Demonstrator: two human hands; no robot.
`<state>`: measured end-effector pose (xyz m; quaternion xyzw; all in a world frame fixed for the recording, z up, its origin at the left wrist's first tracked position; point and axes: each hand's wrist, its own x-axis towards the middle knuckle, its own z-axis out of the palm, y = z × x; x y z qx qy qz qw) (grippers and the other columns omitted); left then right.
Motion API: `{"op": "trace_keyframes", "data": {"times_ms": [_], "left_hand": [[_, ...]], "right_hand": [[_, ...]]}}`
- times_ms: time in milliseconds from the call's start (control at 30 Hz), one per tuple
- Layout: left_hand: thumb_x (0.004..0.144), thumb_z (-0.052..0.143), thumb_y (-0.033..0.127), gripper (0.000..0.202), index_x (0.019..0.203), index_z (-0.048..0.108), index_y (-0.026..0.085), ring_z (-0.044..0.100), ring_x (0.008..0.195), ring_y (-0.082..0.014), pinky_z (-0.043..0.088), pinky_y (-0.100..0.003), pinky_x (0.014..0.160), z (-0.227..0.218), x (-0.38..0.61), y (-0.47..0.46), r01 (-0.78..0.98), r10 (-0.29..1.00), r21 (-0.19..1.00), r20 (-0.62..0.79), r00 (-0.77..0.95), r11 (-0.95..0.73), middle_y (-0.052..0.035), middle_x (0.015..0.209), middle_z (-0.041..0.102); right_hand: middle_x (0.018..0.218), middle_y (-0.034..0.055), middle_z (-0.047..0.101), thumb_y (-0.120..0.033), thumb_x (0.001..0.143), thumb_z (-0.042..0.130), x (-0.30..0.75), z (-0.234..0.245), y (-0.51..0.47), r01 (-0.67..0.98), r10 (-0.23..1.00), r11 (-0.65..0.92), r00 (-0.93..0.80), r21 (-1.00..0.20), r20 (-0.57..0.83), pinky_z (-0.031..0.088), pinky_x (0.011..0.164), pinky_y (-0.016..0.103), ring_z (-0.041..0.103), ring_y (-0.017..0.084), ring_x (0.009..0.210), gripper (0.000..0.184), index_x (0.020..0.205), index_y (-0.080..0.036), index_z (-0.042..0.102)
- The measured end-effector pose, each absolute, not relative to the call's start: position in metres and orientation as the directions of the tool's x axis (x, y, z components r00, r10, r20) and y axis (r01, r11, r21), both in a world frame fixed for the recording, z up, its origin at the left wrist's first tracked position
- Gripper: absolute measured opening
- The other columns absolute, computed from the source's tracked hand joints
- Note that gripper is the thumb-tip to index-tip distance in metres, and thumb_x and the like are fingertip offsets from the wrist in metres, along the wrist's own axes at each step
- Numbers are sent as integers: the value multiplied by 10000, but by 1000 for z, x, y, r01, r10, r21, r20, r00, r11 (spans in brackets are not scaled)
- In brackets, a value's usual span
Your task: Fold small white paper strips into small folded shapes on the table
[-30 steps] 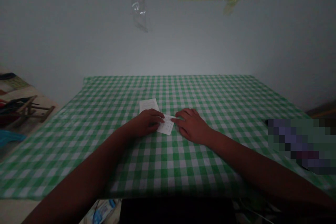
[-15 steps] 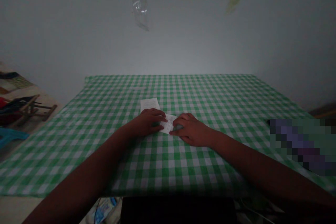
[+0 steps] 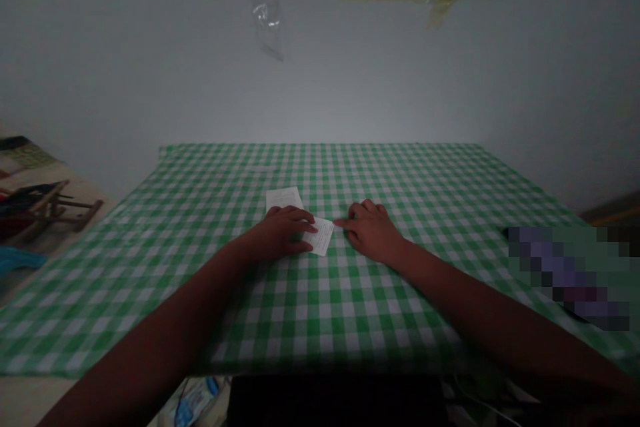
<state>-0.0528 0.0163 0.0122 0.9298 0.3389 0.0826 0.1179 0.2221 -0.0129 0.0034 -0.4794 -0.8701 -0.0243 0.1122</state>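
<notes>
White paper with lines of small print lies on the table under my left hand [image 3: 287,232]. One part of the paper [image 3: 284,197] shows beyond the knuckles, and a smaller printed part [image 3: 321,237] shows past the fingertips. My hand covers the stretch between, so I cannot tell whether this is one folded sheet or two pieces. The fingers of my left hand are spread flat over it. To the right, my right hand [image 3: 373,230] reaches its index finger to the paper's upper right corner, with the thumb apart and the other fingers bent.
A green and white checked cloth [image 3: 400,177] covers the table, which meets a pale wall at the back. At the right edge lies a dark, pixelated object [image 3: 565,280]. Left of the table are a wooden-framed chair [image 3: 55,210] and something blue [image 3: 20,259].
My right hand has shifted slightly away and up, from pressing the paper's right edge with several fingers to only its index finger at the corner. The left hand stays put.
</notes>
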Motion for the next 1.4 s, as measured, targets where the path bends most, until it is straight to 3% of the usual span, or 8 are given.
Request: {"op": "trace_keyframes", "data": {"times_ms": [167, 333, 567, 733, 867, 1000, 1300, 1400], "left_hand": [[862, 676, 445, 346, 1188, 648, 335, 491, 1240, -276, 299, -470, 1025, 13, -49, 12, 609, 646, 261, 83, 759, -749, -23, 1342, 591], [867, 668, 469, 339, 1164, 660, 306, 497, 1206, -268, 303, -449, 1012, 14, -33, 0, 588, 627, 258, 105, 772, -766, -26, 1306, 599], [819, 728, 463, 295, 1051, 696, 284, 502, 1179, -266, 302, -439, 971, 10, -18, -5, 602, 648, 261, 146, 748, -754, -22, 1217, 646], [804, 741, 469, 302, 1051, 688, 305, 506, 1156, -263, 282, -448, 964, 8, -19, -5, 618, 663, 261, 150, 733, -742, -4, 1216, 646], [793, 750, 474, 310, 1045, 687, 305, 512, 1139, -263, 279, -450, 949, 7, -19, -5, 622, 666, 255, 159, 728, -741, -6, 1223, 646], [794, 748, 474, 306, 1040, 690, 303, 512, 1142, -263, 279, -446, 950, 6, -19, -5, 620, 665, 256, 160, 730, -742, -7, 1228, 645], [794, 746, 477, 313, 1050, 690, 305, 511, 1160, -265, 280, -452, 948, 7, -19, -4, 618, 661, 249, 151, 735, -745, 0, 1225, 650], [781, 759, 471, 319, 1041, 694, 299, 505, 1167, -268, 280, -451, 959, 7, -19, -4, 622, 666, 254, 153, 730, -741, -10, 1225, 651]], "right_hand": [[1063, 97, 589, -276, 919, 533, 218, 3, -14, 842, 829, 536, -511, -63, 226, 333, 791, 407, 455, 281, 1008, 344, 1234, -325, 661], [1035, 90, 610, -349, 972, 480, 218, 3, -13, 822, 810, 561, -520, -101, 271, 323, 809, 400, 472, 258, 986, 284, 1110, -251, 708], [979, 52, 621, -325, 927, 576, 221, 1, -11, 797, 801, 586, -544, -145, 248, 308, 801, 380, 487, 239, 972, 181, 1028, -270, 715], [1059, 73, 600, -397, 864, 643, 221, 4, -18, 785, 797, 595, -549, -171, 252, 333, 839, 389, 484, 256, 1021, 289, 1100, -230, 652], [1063, 82, 590, -460, 782, 692, 217, 8, -30, 766, 784, 617, -576, -181, 232, 357, 843, 393, 490, 263, 1023, 408, 1064, -185, 585], [1033, 78, 591, -472, 755, 694, 214, 8, -37, 742, 762, 645, -606, -183, 229, 360, 832, 389, 500, 256, 994, 410, 1015, -186, 557], [988, 65, 603, -419, 809, 652, 226, 1, -8, 876, 880, 452, -406, -167, 248, 343, 776, 364, 532, 249, 969, 278, 926, -191, 542], [976, 58, 598, -414, 798, 668, 224, 4, -14, 851, 856, 499, -453, -166, 250, 342, 783, 359, 528, 244, 969, 280, 919, -194, 542]]}}
